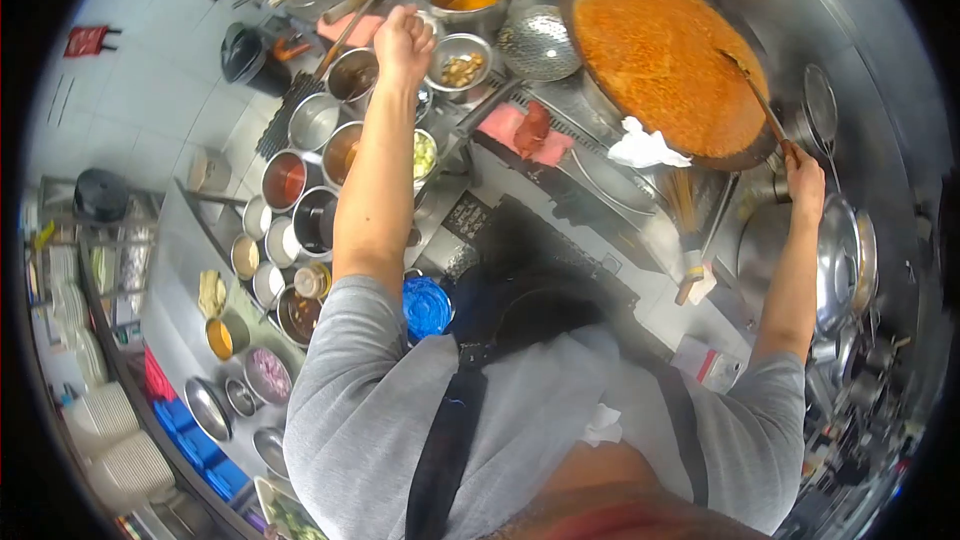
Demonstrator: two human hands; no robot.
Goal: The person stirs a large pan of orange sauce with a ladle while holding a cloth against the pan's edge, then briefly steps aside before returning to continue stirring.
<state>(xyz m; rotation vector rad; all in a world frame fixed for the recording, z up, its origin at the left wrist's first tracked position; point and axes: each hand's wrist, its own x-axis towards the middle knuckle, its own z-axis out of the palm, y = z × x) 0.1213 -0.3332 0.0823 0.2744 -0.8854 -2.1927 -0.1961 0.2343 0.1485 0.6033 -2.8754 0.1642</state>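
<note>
My right hand (805,183) is wrapped round the handle of a long-handled wok spatula (768,112). The spatula's head is partly sunk in a thick orange sauce (665,60), which fills a wide dark wok (598,100). Out to the upper left, my left hand (405,40) is closed in a fist above the metal pots; what it holds, if anything, is hidden. Beside that fist lie a pink cloth (345,28) and a bowl of browned chunks (461,69). A pot of orange liquid (467,0) stands just beyond it.
A perforated skimmer (540,42) rests left of the wok. Nearer me are a crumpled white cloth (645,145), a red cloth (533,130) and a bamboo brush (682,205). Several ingredient pots, including one of red sauce (287,180), crowd the left counter. A blue tub (426,308) sits near my left elbow.
</note>
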